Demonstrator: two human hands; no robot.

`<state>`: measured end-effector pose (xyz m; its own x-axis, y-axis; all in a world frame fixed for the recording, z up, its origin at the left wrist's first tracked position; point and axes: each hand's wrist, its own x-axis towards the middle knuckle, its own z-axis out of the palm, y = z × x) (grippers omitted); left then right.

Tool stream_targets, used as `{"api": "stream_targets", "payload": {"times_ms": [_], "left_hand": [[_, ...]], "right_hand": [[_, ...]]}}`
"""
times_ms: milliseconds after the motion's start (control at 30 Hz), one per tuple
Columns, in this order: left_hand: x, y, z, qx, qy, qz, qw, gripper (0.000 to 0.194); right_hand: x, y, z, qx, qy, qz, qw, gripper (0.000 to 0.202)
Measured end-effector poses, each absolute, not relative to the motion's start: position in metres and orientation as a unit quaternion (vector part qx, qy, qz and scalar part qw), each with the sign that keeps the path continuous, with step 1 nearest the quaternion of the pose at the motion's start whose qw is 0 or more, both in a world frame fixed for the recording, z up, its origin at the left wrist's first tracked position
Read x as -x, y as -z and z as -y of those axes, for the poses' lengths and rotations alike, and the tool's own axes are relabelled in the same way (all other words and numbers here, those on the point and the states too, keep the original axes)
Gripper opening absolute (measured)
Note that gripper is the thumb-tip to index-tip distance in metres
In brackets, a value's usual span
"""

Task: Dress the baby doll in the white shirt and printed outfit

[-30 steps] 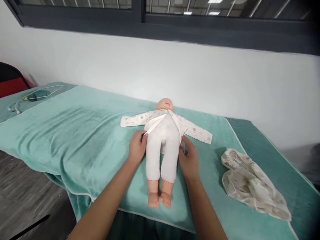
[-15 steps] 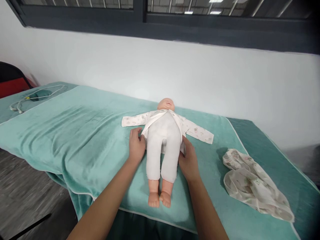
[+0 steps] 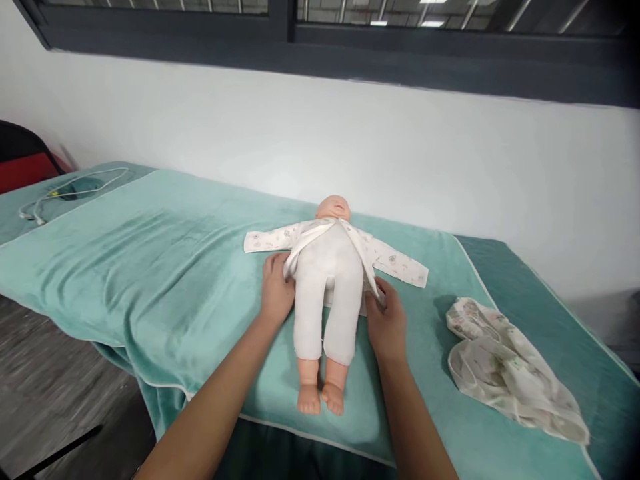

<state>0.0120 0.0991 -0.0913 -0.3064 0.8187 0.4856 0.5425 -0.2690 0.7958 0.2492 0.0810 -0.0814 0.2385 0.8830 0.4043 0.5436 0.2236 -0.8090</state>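
Note:
A baby doll (image 3: 330,273) with a white cloth body lies on its back, head toward the wall and bare feet toward me. It wears a white printed baby shirt (image 3: 397,265), sleeves spread wide and front open. At the doll's left side in view, my left hand (image 3: 278,287) has its fingers closed on the shirt's edge. My right hand (image 3: 387,320) pinches the opposite front flap and holds it out from the doll's hip. Part of the shirt's back shows beneath the doll between its legs.
A teal blanket (image 3: 200,280) covers the table. Crumpled printed baby clothing (image 3: 515,373) lies at the right. A looped white cable (image 3: 75,187) rests at the far left, near a red and black chair (image 3: 25,160). Behind stands a white wall (image 3: 300,133) under a dark window frame.
My right hand has moved slightly outward to the right, drawing the shirt flap away from the doll. My left hand has shifted a little toward the doll's side.

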Motion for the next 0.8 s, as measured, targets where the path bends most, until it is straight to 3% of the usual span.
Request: {"api": "stream_targets", "payload": {"times_ms": [100,233,333,500,667,800], "left_hand": [[-0.012,0.093,-0.099,-0.57,-0.553,-0.597,0.113,0.067],[-0.01,0.091,-0.097,-0.572,-0.56,-0.592,0.092,0.064],[-0.01,0.087,-0.09,-0.573,-0.585,-0.572,0.058,0.055],[-0.012,0.082,-0.076,-0.581,-0.613,-0.532,0.059,0.027],[-0.004,0.079,-0.092,-0.442,-0.651,-0.556,0.268,0.035],[-0.003,0.066,-0.108,-0.444,-0.602,-0.461,0.478,0.049]], "right_hand": [[-0.25,0.084,-0.082,0.58,-0.168,0.612,0.511,0.04],[-0.253,0.086,-0.081,0.577,-0.171,0.604,0.523,0.055],[-0.258,0.084,-0.072,0.57,-0.162,0.599,0.539,0.059],[-0.27,0.078,-0.053,0.585,-0.171,0.584,0.536,0.045],[-0.274,0.071,-0.085,0.596,-0.272,0.518,0.551,0.055],[-0.254,0.067,-0.129,0.578,-0.326,0.523,0.535,0.055]]}}
